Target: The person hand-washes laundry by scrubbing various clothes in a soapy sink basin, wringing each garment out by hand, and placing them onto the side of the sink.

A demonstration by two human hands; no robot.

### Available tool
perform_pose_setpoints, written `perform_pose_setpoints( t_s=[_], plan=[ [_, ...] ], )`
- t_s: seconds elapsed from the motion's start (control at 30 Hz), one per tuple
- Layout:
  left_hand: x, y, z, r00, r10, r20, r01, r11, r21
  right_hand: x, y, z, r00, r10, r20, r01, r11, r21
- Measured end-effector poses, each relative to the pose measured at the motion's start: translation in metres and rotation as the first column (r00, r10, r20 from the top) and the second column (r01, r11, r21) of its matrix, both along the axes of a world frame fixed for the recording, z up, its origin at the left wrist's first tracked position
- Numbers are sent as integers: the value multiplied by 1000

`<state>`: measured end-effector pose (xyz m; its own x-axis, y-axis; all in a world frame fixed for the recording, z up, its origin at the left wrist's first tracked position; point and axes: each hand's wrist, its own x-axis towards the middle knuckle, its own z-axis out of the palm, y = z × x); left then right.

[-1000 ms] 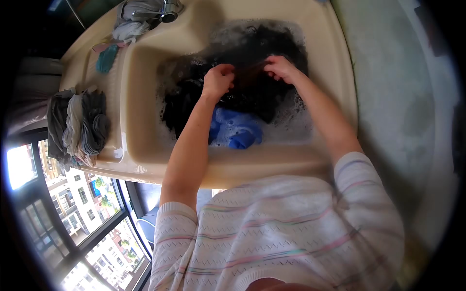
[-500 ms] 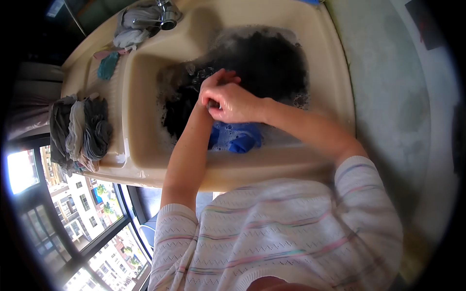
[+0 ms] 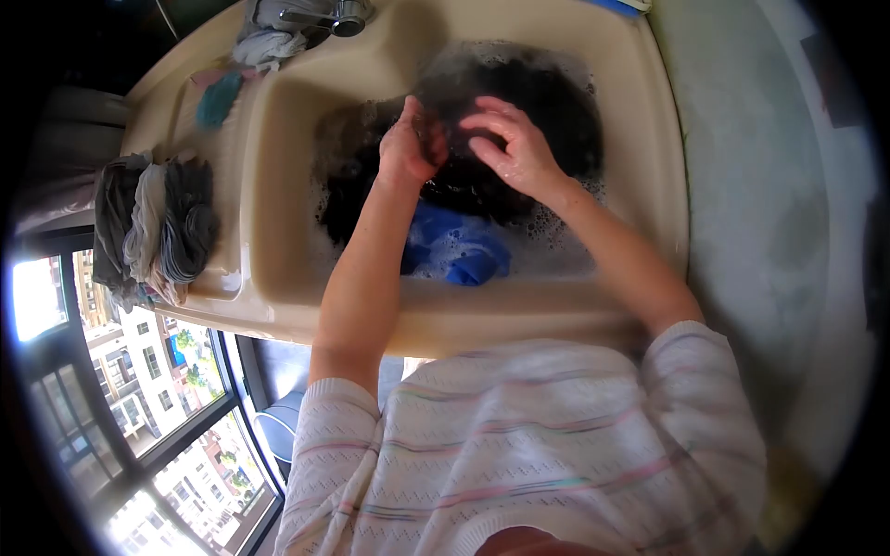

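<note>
While both hands are over the sink (image 3: 644, 190), the main thing under them is a big soggy heap of dark clothes (image 3: 473, 190), sitting in soapy water (image 3: 556, 258). It's so dark I can't pick out separate garments, but the heap's long axis runs on a slant, from the near left part of the basin up to the far right.

The left hand (image 3: 413, 146) is over the left half of that heap, thumb pointing up and fingers curled toward the middle. They're blurred (wet hands and a wide lens, not a great combo), so I can't tell if anything is pinched in there. The right hand (image 3: 514, 148) is easier to read: fingers loosely spread, thumb well away from them, nothing visible between. Its fingertips point left, toward the other hand, with a small gap between the two and dark cloth showing below.

So the heap lies right under both sets of fingers, left hand nearer its left end, right hand nearer the far right part. A blue cloth (image 3: 459, 243) is bunched on the body side of the heap, just beside the left forearm (image 3: 364, 259).

Off to the left, folded clothes (image 3: 190, 222) hang over the sink's edge.
</note>
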<state>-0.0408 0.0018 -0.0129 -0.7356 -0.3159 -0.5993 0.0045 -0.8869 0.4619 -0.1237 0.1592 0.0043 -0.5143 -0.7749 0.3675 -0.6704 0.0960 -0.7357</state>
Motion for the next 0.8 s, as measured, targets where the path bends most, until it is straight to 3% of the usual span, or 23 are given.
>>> perform_pose_setpoints(
  t_s=[0.13, 0.23, 0.33, 0.43, 0.5, 0.57, 0.67, 0.8],
  plan=[
    [0, 4, 14, 990, 114, 85, -109, 992, -62, -12, 16, -29, 980, -33, 194, -2, 984, 176],
    [-2, 6, 15, 970, 163, 183, -103, 949, -297, -10, 17, -31, 983, -10, 181, -44, 955, 292],
    [3, 4, 12, 980, 138, 143, -61, 894, -444, 1, 16, -28, 962, 42, 268, -121, 951, 285],
    [4, -3, 9, 983, 124, 138, -34, 851, -525, 26, 15, -29, 922, 271, 276, -331, 922, 200],
    [5, -5, 13, 975, 137, 178, -8, 813, -583, 41, 11, -36, 914, 344, 214, -388, 895, 221],
    [6, -8, 7, 963, 171, 208, 13, 743, -669, 47, -1, -40, 908, 387, 159, -418, 827, 376],
    [10, -12, 12, 950, 240, 201, -21, 689, -724, 52, -25, -34, 861, 358, -361, -190, 885, 424],
    [18, -31, 31, 946, 303, 113, -102, 612, -784, 47, -47, -71, 902, 345, -261, -113, 770, 628]
  ],
)
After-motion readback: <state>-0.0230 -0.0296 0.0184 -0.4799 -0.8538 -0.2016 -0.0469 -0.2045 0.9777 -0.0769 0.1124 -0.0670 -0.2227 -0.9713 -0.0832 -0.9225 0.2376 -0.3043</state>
